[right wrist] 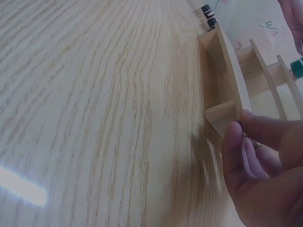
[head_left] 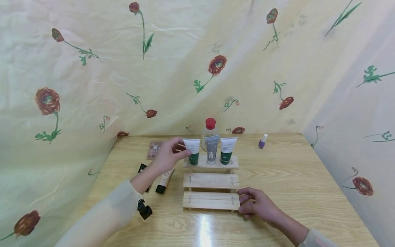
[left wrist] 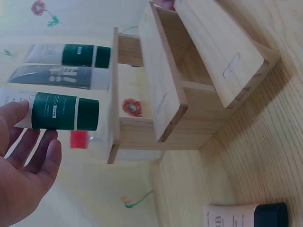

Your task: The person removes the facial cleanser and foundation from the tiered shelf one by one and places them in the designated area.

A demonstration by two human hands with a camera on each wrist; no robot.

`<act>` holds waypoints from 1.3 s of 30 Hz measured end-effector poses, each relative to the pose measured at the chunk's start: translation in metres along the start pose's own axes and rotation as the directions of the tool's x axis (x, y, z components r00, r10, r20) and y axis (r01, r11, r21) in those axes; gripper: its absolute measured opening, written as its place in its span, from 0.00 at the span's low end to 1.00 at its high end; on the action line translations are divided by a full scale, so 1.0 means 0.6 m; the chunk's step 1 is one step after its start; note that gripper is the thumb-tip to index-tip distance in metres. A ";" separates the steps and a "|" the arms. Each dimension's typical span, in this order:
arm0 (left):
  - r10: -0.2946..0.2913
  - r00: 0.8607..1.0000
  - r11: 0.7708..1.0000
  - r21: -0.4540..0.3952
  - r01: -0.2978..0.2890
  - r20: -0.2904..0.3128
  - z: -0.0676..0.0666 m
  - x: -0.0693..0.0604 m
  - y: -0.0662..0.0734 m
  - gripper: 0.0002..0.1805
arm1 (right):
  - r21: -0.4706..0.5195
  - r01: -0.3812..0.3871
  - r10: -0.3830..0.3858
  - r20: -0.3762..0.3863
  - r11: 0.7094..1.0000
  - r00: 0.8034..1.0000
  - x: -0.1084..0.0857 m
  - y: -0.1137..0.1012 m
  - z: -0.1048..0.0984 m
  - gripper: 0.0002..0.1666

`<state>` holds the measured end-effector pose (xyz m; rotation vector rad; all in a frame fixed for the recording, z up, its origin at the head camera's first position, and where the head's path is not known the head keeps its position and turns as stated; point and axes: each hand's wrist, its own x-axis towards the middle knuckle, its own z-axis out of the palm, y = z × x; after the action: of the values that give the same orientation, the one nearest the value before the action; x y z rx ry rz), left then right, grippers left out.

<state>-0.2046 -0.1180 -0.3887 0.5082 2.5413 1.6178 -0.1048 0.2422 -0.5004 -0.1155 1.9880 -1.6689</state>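
Observation:
A wooden three-step rack (head_left: 211, 180) stands on the table. My left hand (head_left: 168, 156) pinches a white and green tube (left wrist: 54, 111) between thumb and fingers, cap down, at the left end of the top step. In the left wrist view a small gap shows between its cap and the step. Beside it on that step stand a grey tube (head_left: 211, 151) and a second white and green tube (head_left: 226, 151). Low at the rack's right end, my right hand (head_left: 259, 207) grips the edge of the bottom step (right wrist: 235, 75) between thumb and fingers.
Behind the rack stands a clear bottle with a red cap (head_left: 210, 124). A purple nail polish bottle (head_left: 262, 142) is at the back right. Left of the rack lie a BB cream tube (head_left: 164, 181), a black item (head_left: 142, 167) and an eyeshadow palette (head_left: 153, 150). Flowered cloth (head_left: 172, 68) hangs behind.

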 end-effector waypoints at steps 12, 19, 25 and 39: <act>-0.030 0.999 0.998 -0.053 0.031 0.013 -0.048 -0.105 -0.032 0.15 | -0.022 -0.007 0.007 -0.003 1.000 1.000 0.003 -0.004 -0.001 0.40; -0.184 0.983 0.979 -0.080 0.185 0.019 -0.059 -0.178 -0.092 0.21 | -0.022 -0.010 0.010 -0.001 1.000 1.000 0.002 -0.005 -0.001 0.40; -0.261 0.965 0.942 -0.206 0.264 0.043 -0.055 -0.224 -0.149 0.31 | -0.024 -0.016 0.016 -0.003 1.000 1.000 0.000 -0.004 0.000 0.41; -0.398 0.913 0.898 -0.167 0.408 0.090 -0.030 -0.268 -0.209 0.29 | -0.006 -0.012 0.012 0.013 1.000 1.000 0.003 0.000 -0.002 0.40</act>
<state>-0.0864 -0.2336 -0.5094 0.0004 2.2327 1.6244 -0.1070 0.2422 -0.5007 -0.1163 1.9798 -1.6508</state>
